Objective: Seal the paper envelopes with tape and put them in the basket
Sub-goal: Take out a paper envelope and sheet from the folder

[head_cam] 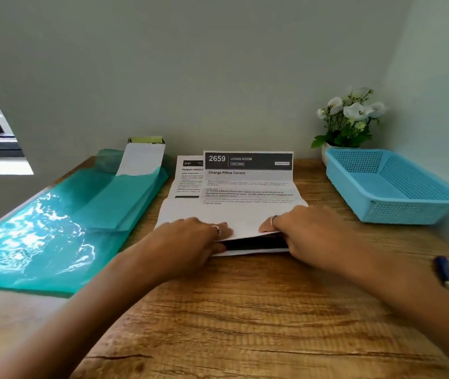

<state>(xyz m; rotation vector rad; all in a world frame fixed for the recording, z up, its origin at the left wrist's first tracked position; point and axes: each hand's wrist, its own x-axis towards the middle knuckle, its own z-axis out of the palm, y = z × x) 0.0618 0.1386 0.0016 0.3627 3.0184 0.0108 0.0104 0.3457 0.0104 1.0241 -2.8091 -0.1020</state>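
Two hands on one printed sheet at table centre | left hand flat, fingers extended, pinning the folded near edge | right hand fingers curled, pinching that fold to crease it | basket far right, apparently empty, within reach | teal envelopes stacked left | pen near right | no tape identifiable.
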